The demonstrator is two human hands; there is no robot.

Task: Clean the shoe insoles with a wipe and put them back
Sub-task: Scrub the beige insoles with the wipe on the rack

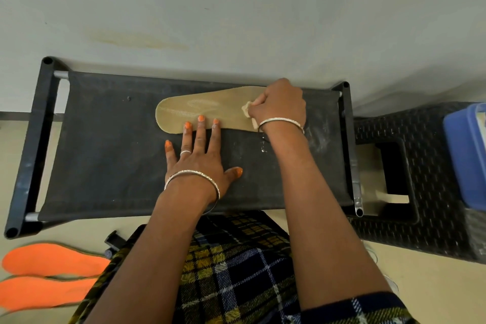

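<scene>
A tan insole (194, 106) lies flat along the far side of a black fabric shelf (110, 144). My left hand (201, 155) is spread flat on the shelf, three straight fingertips pressing the insole's near edge. My right hand (280, 105) covers the insole's right end, fingers curled round a small crumpled beige wipe (248, 110) that touches the insole. Two orange insoles (52, 260) lie side by side on the floor at the lower left.
The shelf's dark tube frame (31, 144) stands against a pale wall. A black woven stool (410, 179) is to the right, with a blue box (466, 155) on it. My plaid-clothed lap fills the bottom centre.
</scene>
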